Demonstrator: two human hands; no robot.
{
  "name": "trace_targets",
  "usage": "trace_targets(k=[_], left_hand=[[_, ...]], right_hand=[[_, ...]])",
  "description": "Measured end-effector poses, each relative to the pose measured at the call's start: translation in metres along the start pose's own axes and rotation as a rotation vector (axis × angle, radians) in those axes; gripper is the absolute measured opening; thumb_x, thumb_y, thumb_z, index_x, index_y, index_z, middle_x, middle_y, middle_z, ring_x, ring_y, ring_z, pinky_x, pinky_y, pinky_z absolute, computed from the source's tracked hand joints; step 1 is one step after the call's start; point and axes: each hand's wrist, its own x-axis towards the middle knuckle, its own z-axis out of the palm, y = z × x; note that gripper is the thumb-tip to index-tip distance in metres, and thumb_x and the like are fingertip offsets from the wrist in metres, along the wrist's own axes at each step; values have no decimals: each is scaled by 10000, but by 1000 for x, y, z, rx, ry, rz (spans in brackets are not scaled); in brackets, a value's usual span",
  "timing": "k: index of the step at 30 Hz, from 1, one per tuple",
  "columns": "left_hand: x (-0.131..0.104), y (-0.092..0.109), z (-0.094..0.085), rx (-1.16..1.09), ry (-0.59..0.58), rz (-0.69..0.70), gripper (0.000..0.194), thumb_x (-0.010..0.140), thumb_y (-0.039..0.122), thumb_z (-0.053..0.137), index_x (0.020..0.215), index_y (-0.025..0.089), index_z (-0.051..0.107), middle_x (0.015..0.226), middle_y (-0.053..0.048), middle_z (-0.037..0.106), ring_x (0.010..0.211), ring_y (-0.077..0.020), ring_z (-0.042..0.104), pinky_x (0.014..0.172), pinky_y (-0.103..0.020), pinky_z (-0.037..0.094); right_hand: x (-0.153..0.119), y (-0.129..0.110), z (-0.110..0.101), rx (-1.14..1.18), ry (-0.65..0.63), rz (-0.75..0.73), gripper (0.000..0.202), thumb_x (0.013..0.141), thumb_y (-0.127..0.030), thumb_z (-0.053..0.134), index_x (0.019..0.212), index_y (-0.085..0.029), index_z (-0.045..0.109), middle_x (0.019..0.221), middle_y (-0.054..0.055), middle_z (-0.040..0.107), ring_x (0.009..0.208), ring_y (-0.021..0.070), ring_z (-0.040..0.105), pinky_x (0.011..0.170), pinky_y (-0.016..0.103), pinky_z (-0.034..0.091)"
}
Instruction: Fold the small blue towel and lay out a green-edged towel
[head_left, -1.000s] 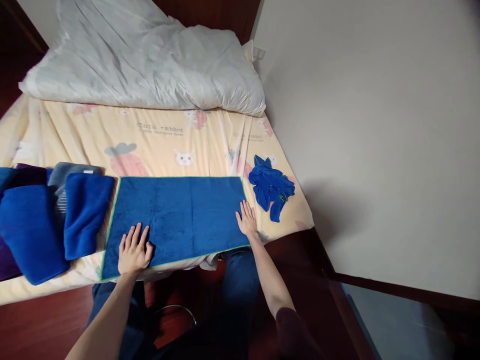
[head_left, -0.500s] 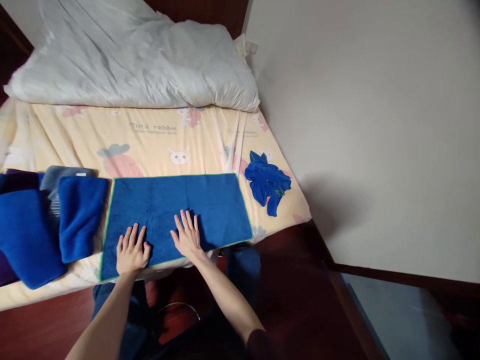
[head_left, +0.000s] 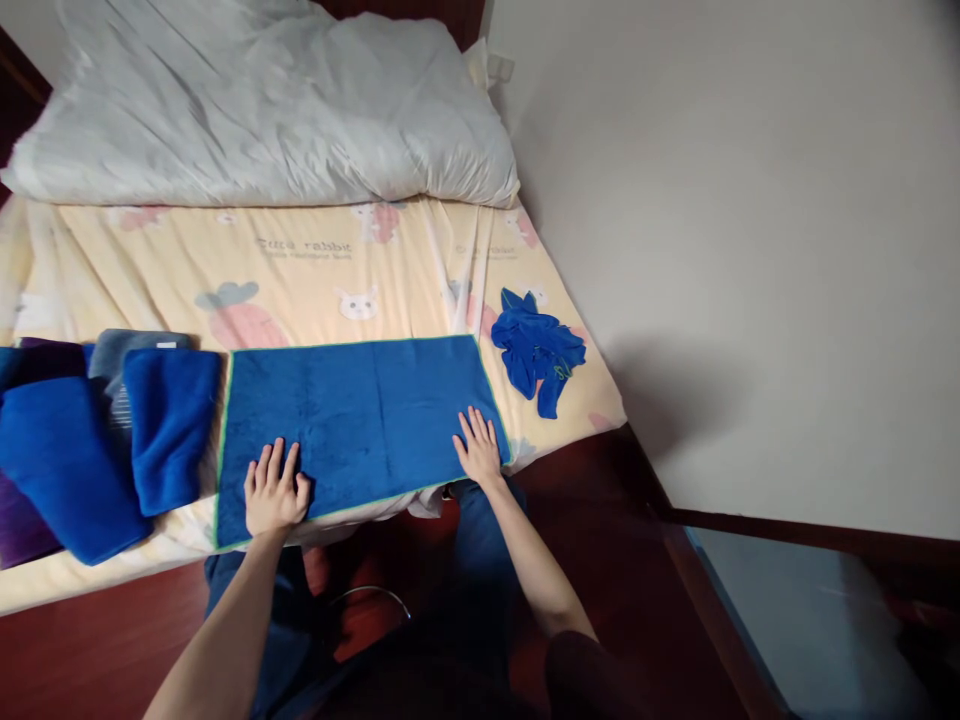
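Note:
A blue towel (head_left: pixel 360 410) with a green edge lies spread flat along the front of the bed. My left hand (head_left: pixel 276 488) rests palm down on its left part, fingers apart. On the towel's right end, near the front right corner, my right hand (head_left: pixel 478 447) lies flat with its fingers stretched. Neither hand grips anything. A crumpled blue cloth (head_left: pixel 534 345) with green trim sits just right of the towel. To the left are a folded bright blue cloth (head_left: pixel 171 425) and a larger folded blue cloth (head_left: pixel 67 460).
A grey folded cloth (head_left: pixel 112 365) and a purple cloth (head_left: pixel 22 520) lie among the left pile. A large white pillow-like bundle (head_left: pixel 285 110) spans the back of the patterned bed sheet (head_left: pixel 307 285). A pale wall (head_left: pixel 712 250) rises at the right.
My right hand has slid right across the towel, from its middle to its right end. My left hand stays flat on the left part. The view has shifted slightly.

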Motion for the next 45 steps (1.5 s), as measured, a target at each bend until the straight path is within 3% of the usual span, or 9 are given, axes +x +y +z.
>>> trace_targets(k=[7,12,16,21,24,28,37,40,45], left_hand=[[0,0,0,16,19,8,711,899,263,504,1599,244,378,1688,-86,285,1548,-333,280,1254,-560,169],[-1,-2,1,-1,15,-10,714,898,267,511,1599,246,377,1692,-78,274,1543,-336,293,1263,-553,165],[-3,-4,3,7,16,1,722,903,280,514,1607,260,358,1697,-59,258,1545,-329,291,1271,-540,161],[-3,-5,3,39,15,0,719,913,283,506,1613,265,344,1696,-56,260,1544,-326,298,1270,-541,176],[-3,-5,2,64,10,14,712,920,282,498,1614,256,343,1692,-61,269,1547,-319,294,1271,-534,183],[-3,-5,2,91,-5,10,710,921,282,499,1613,251,346,1692,-61,266,1551,-309,288,1276,-522,181],[-3,-6,3,62,-11,3,724,912,280,499,1617,267,335,1696,-50,253,1553,-310,284,1276,-534,182],[-4,-7,4,65,3,9,727,914,277,503,1619,271,328,1696,-52,252,1553,-309,285,1275,-535,188],[-7,-9,4,101,15,27,728,922,269,505,1625,267,313,1692,-56,254,1554,-299,286,1276,-525,200]], right_hand=[[-2,48,-3,-84,-37,36,649,1083,-492,247,1643,-165,254,1720,49,143,1597,181,136,1305,409,72],[2,37,-4,-60,-1,76,632,1084,-455,264,1624,-127,301,1702,112,213,1589,247,178,1291,516,72],[24,-42,-13,31,83,16,664,1079,-474,314,1627,-101,278,1714,137,153,1601,290,100,1282,561,67],[58,-178,-4,236,13,-356,659,1073,-517,357,1635,-183,274,1729,69,108,1609,237,41,1299,510,60],[72,-209,12,294,-53,-394,625,1074,-499,375,1620,-199,312,1719,65,176,1603,226,100,1297,507,80],[86,-167,28,251,-69,-342,628,1072,-504,373,1614,-191,328,1713,71,197,1598,223,128,1298,494,57],[111,19,10,9,5,59,657,1078,-459,233,1629,-105,272,1711,99,197,1591,212,154,1298,455,77],[110,37,3,-40,-5,111,666,1073,-444,196,1626,-81,270,1704,110,220,1587,209,169,1296,457,92],[76,8,7,-83,130,58,674,1072,-449,169,1615,-74,303,1706,140,200,1594,286,123,1274,565,72]])
